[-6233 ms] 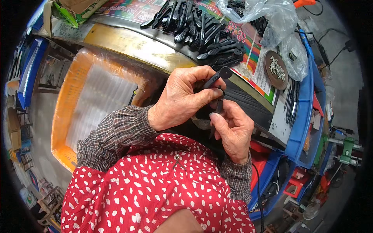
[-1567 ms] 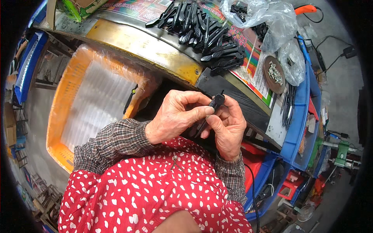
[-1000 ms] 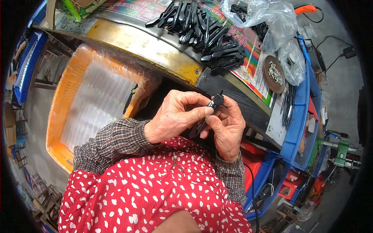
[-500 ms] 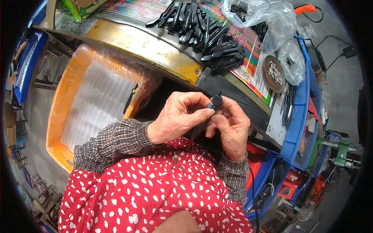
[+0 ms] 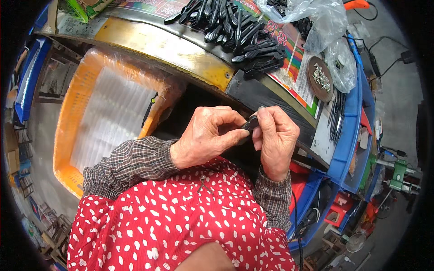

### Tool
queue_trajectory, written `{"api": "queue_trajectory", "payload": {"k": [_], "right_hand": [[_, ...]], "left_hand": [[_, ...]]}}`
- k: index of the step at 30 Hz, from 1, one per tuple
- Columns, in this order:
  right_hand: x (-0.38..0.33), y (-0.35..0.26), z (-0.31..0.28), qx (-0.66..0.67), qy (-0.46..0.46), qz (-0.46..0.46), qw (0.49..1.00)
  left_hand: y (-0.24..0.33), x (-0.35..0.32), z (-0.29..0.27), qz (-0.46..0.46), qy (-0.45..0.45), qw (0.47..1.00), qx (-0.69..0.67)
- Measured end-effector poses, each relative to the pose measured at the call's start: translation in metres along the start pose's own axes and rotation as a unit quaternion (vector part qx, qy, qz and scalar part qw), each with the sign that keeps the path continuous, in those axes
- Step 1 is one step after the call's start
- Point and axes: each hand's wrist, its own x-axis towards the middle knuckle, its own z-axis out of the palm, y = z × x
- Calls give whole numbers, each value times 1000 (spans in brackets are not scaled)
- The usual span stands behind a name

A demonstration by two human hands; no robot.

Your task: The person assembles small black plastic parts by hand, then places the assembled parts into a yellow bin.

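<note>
A small black plastic piece [image 5: 249, 125] is held over the dark gap in front of the bench's near edge. My left hand [image 5: 203, 135] pinches its left side between thumb and fingers. On the other side, my right hand [image 5: 276, 142] is closed with thumb raised and fingertips against the piece. The fingers cover much of it, so its full shape is hidden. Beyond my hands, a heap of black plastic handle-like parts [image 5: 239, 34] lies on the bench. To its right sits a round brown dish [image 5: 312, 90] with small silvery metal pins or screws [image 5: 321, 77].
An orange plastic-wrapped basket [image 5: 65, 135] stands on the left, a black and yellow-green tool at its right rim. Clear plastic bags [image 5: 332, 27] lie at the back right. Thin black strips [image 5: 337, 117] rest beside blue bins [image 5: 348, 149]. A green clamp-like device [image 5: 398, 174] is far right.
The black piece has turned in my fingers and shows less of itself. My right hand has shifted slightly right, its thumb now raised and extended. My view has shifted slightly.
</note>
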Motion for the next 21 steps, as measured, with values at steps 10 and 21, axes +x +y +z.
{"api": "queue_trajectory", "payload": {"k": [10, 21], "right_hand": [[-3, -6, -8, 29, -82, 0, 996], [-1, -15, -7, 103, -80, -19, 991]], "left_hand": [[5, 2, -6, 43, -19, 998, 49], [9, 9, -4, -95, -128, 941, -298]]}}
